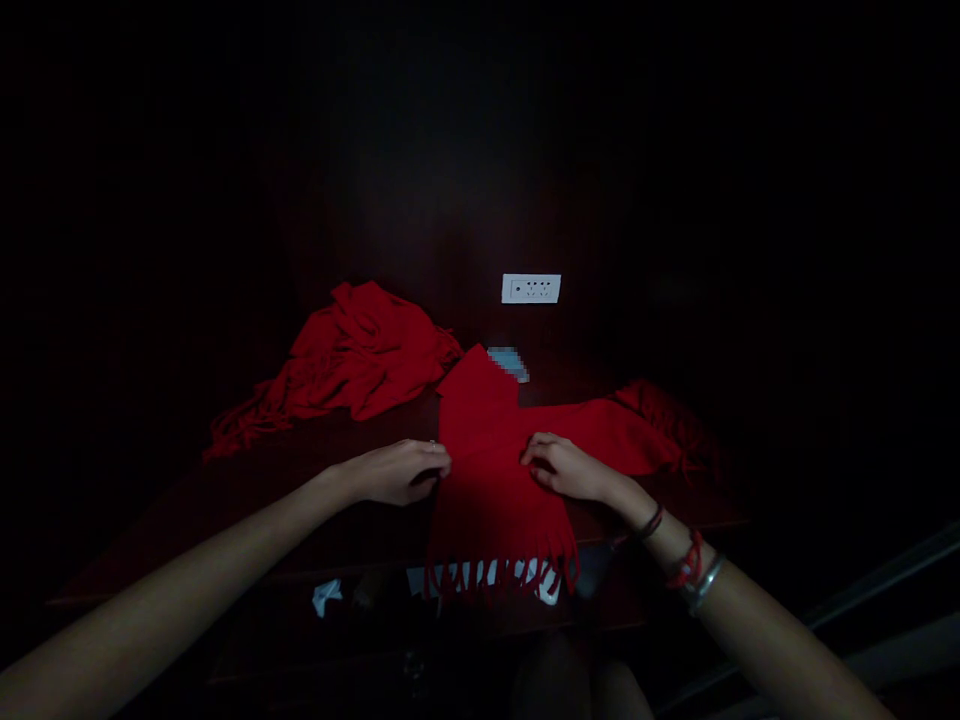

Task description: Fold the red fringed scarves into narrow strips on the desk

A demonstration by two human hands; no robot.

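A red fringed scarf (491, 470) lies folded on a dark table (247, 500), its fringe hanging over the near edge and its other end trailing right. My left hand (397, 472) pinches the scarf's left edge with curled fingers. My right hand (566, 468) rests on the scarf's right edge, fingers bent and pressing the cloth. Bracelets circle my right wrist.
A second red fringed scarf (352, 360) lies crumpled at the back left of the table. A white socket plate (531, 288) sits on the dark wall behind. White scraps (326, 596) show below the table's near edge. The room is very dark.
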